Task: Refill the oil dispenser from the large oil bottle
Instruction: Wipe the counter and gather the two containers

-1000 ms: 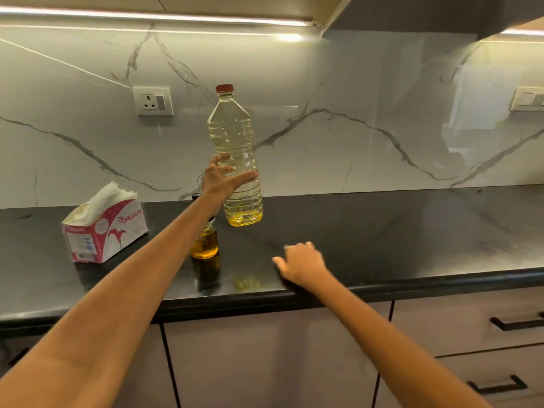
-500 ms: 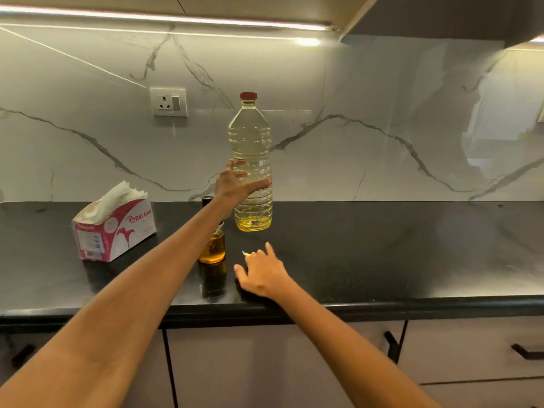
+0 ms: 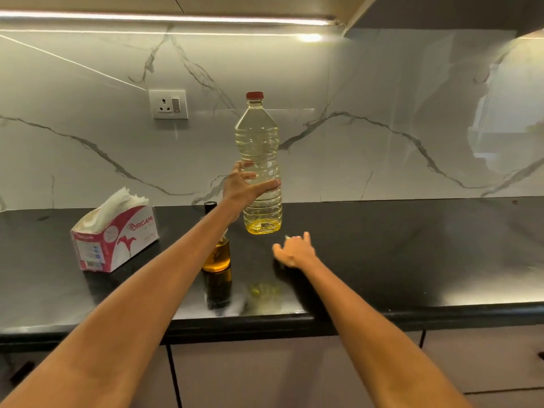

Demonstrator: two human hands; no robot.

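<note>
On the black countertop (image 3: 412, 260), right by the tissue box (image 3: 114, 240), stands the small oil dispenser (image 3: 217, 254), partly hidden by the left arm. Just past the dispenser, the left hand (image 3: 244, 187) wraps its fingers around the big oil bottle (image 3: 260, 160), upright with its red cap (image 3: 254, 95) on. The right hand (image 3: 294, 250) sits near the bottle's bottom with fingers spread, holding nothing.

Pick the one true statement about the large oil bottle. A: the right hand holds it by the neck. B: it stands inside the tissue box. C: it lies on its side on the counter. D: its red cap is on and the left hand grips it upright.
D: the oil bottle stands upright with its red cap on, and the left hand grips its lower body.
</note>
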